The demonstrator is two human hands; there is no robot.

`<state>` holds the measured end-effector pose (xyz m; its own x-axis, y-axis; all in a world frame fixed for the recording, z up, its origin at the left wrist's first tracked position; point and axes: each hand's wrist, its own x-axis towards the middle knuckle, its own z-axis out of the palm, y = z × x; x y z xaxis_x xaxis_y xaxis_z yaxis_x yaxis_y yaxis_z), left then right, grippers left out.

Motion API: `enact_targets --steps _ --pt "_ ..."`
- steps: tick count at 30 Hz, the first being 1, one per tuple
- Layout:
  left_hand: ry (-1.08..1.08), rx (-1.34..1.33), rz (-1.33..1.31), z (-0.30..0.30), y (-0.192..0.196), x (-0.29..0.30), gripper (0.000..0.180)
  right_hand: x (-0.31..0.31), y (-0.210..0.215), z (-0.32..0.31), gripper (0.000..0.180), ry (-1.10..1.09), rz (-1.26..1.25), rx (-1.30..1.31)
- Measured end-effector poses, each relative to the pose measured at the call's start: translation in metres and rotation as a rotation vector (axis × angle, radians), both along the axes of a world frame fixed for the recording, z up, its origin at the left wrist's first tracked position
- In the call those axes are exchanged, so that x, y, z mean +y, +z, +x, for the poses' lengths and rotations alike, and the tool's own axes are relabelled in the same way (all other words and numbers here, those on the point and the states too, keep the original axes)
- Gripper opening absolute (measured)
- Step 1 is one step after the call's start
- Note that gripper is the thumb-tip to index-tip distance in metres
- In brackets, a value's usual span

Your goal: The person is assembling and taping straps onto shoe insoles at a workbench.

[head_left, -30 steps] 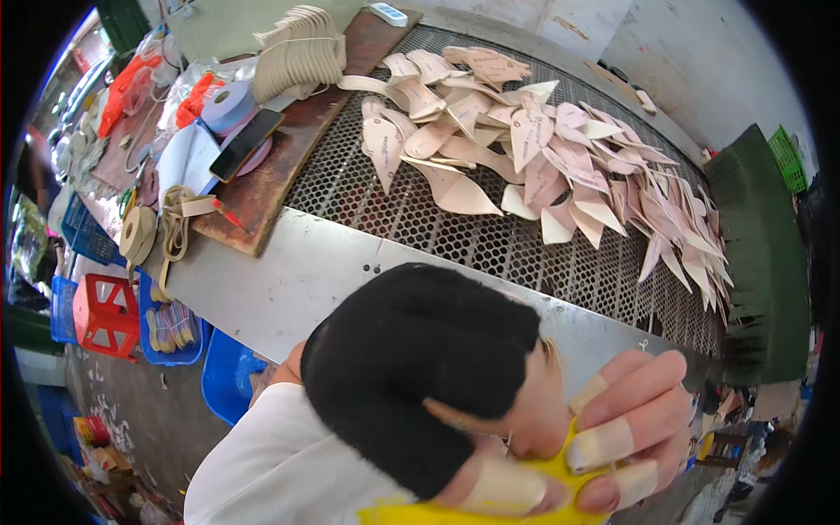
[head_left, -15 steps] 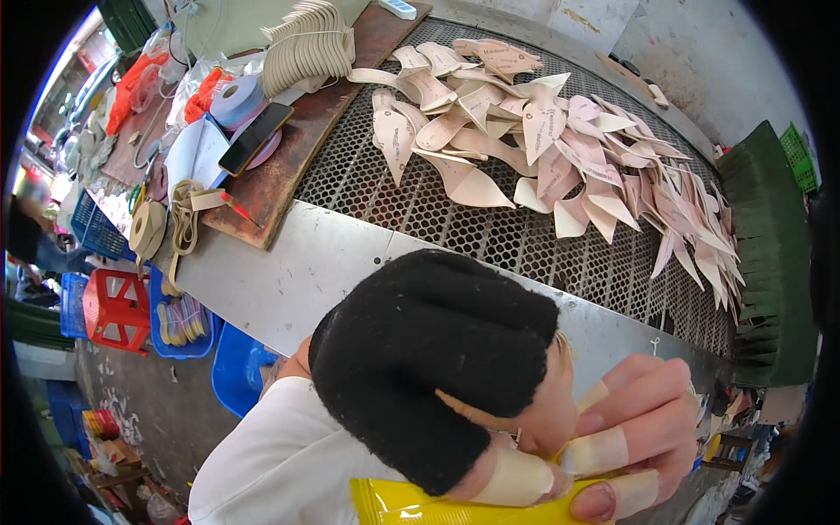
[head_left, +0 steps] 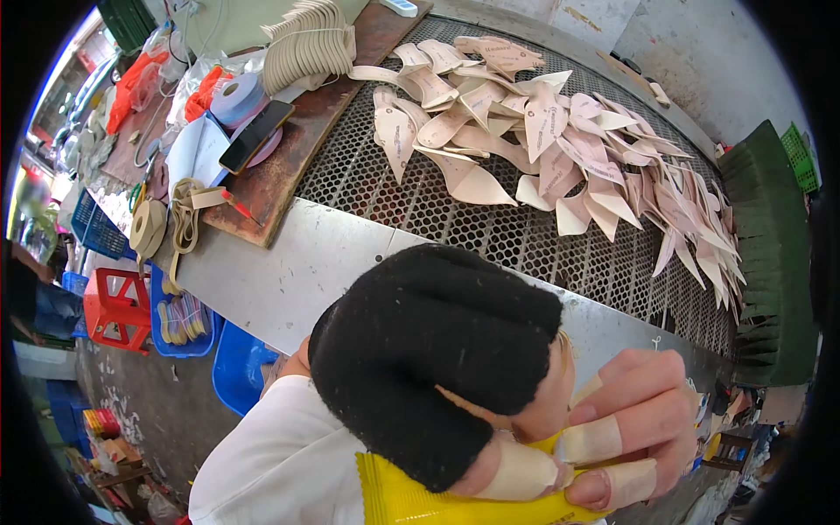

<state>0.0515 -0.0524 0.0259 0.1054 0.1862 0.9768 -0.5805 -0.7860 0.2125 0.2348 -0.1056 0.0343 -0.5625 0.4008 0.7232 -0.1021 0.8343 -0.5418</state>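
Close in front of me, a shiny yellow packet (head_left: 411, 497) with a crimped end is held between both hands. My left hand (head_left: 437, 367), in a black fingerless glove, is closed, its taped thumb pressed along the packet's upper side. Tape also wraps the fingers of my right hand (head_left: 634, 433), which is bare and curls around the packet's right part, fingertips meeting those of my left. The glove and fingers cover much of the packet, and its lower part runs out of the picture. I cannot see whether it is torn open.
Beyond a metal ledge (head_left: 315, 271), pale pink pointed insole-like pieces (head_left: 551, 157) are heaped on perforated mesh (head_left: 350, 157). A brown board (head_left: 289, 175) at left carries a phone (head_left: 255, 138) and tape rolls. Blue bins (head_left: 236, 372) and a red stool (head_left: 114, 306) stand below. Another person (head_left: 44, 302) is far left.
The packet's visible end has shifted up and slightly right, showing more yellow. My right fingers have risen slightly; both hands keep their grip. At far left, the other person has changed position.
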Motion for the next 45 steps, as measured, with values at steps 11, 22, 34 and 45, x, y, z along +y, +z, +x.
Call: enact_targets --steps 11,22,34,45 --pt "-0.043 -0.261 0.308 0.008 0.001 0.021 0.018 0.014 0.004 0.006 0.019 0.107 0.007 -0.093" --pt "-0.288 0.216 0.596 -0.017 0.032 0.040 0.013 0.014 -0.003 0.000 0.020 0.092 0.000 -0.008" --pt "-0.207 0.133 0.433 -0.013 0.016 0.031 0.015 0.023 -0.013 -0.005 0.019 0.093 -0.044 0.203" --pt "0.079 0.343 -0.517 -0.013 -0.011 0.005 0.034 0.018 -0.026 -0.033 0.021 -0.487 -0.248 0.507"
